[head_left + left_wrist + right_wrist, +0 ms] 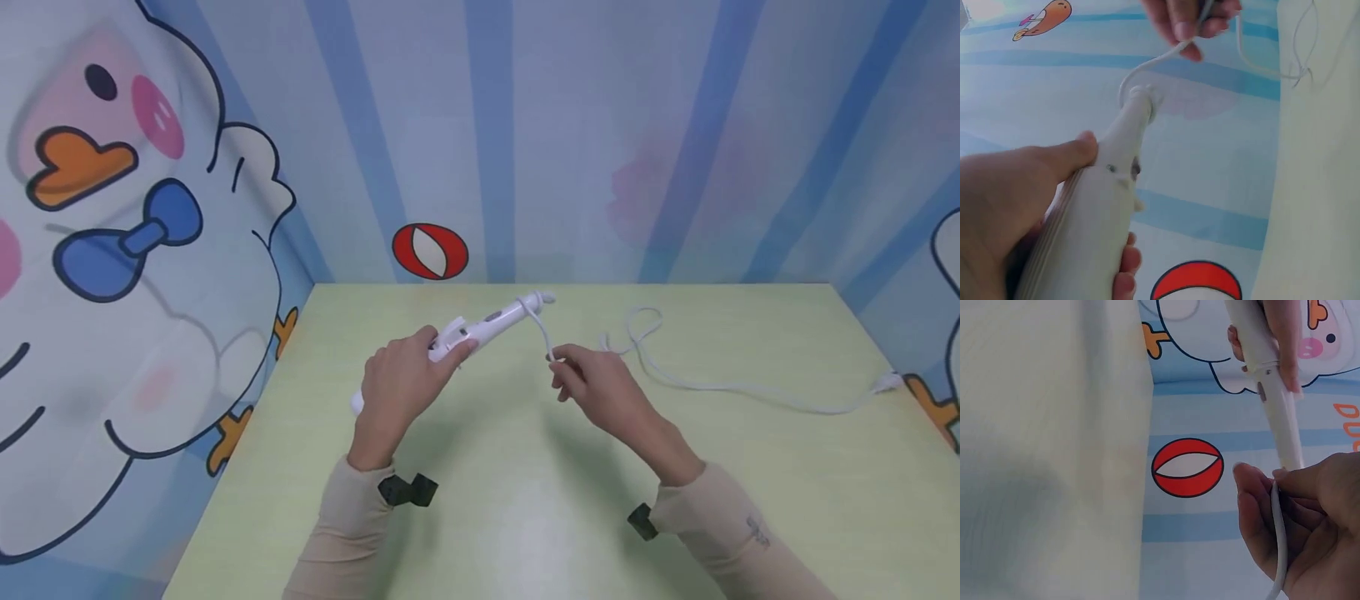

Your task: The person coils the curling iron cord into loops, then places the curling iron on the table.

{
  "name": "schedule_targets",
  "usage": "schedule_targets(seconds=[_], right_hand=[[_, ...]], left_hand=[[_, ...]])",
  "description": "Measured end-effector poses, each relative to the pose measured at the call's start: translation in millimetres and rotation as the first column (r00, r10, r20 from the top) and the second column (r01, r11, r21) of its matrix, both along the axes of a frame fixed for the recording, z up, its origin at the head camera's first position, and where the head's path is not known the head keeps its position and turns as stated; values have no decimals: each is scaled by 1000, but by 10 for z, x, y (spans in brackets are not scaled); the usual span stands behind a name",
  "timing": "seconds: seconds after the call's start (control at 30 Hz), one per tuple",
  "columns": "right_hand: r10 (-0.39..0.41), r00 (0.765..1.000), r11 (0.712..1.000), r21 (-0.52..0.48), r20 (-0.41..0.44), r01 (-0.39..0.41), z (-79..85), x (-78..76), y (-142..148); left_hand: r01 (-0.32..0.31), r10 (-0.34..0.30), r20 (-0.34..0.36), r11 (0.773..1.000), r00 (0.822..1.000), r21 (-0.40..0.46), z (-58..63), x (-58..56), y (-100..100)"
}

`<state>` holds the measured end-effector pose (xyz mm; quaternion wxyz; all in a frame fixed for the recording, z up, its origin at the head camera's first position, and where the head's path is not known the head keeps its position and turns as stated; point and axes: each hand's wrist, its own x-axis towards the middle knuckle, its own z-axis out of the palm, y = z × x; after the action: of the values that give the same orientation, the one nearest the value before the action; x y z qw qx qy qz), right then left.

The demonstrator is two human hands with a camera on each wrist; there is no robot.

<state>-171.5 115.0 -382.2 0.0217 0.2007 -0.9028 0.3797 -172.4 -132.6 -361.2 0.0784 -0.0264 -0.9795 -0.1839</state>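
Wand (504,322): slants, narrow end aimed right and toward the far edge of the table (510,533); middle partly hidden.
Left grip (401,375): wrapped round wand.
Right grip (603,387): pinching cord (705,387).

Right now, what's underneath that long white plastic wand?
The flat pale green table shows below. The left hand holds the long white plastic wand over it; the part hidden behind that hand and wand can't be seen.
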Motion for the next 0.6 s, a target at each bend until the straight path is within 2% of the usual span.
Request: schedule_targets(seconds=[0.17, 0.33, 0.47, 0.6], right_hand=[[15, 998, 990, -142, 67, -5, -161, -38, 25], [51, 993, 974, -225, 102, -26, -229, -133, 107], [113, 985, 956, -283, 130, -72, -232, -196, 192], [174, 979, 944, -299, 104, -137, -223, -236, 268]], left_hand=[[68, -70, 42, 996, 997, 55, 54, 19, -21], [159, -171, 79, 979, 982, 130, 78, 65, -42], [237, -263, 112, 951, 958, 198, 114, 100, -25], [301, -341, 163, 926, 926, 229, 174, 126, 1]])
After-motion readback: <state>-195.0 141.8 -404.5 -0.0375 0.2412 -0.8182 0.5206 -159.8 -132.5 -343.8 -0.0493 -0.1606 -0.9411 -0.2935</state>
